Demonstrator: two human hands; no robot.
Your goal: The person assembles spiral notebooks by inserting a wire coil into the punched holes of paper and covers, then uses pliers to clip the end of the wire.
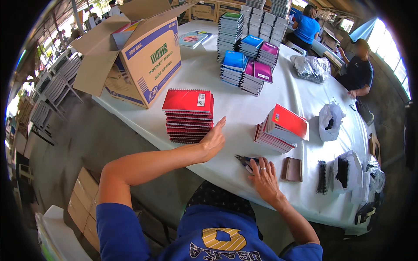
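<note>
A neat stack of red spiral-bound notebooks (188, 102) stands near the table's front edge. My left hand (213, 140) is open, its fingers stretched out along the stack's right side. To the right, my right hand (266, 179) lies palm down with its fingers apart, over a pair of dark-handled pliers (245, 161). The pliers' tips point left; part of the handles is hidden beneath the fingers. Beyond this hand sits a second pile of red-covered notebooks (285, 126), less evenly aligned. A small brown open box (292, 169) is just right of my right hand.
Black spiral coils (322, 177) lie near white bags (348, 172) on the right. An open carton (148, 65) stands at left. Blue and purple notebook stacks (246, 65) rise farther back, beside a clear plastic bundle (311, 68). Two people (359, 69) sit across the table.
</note>
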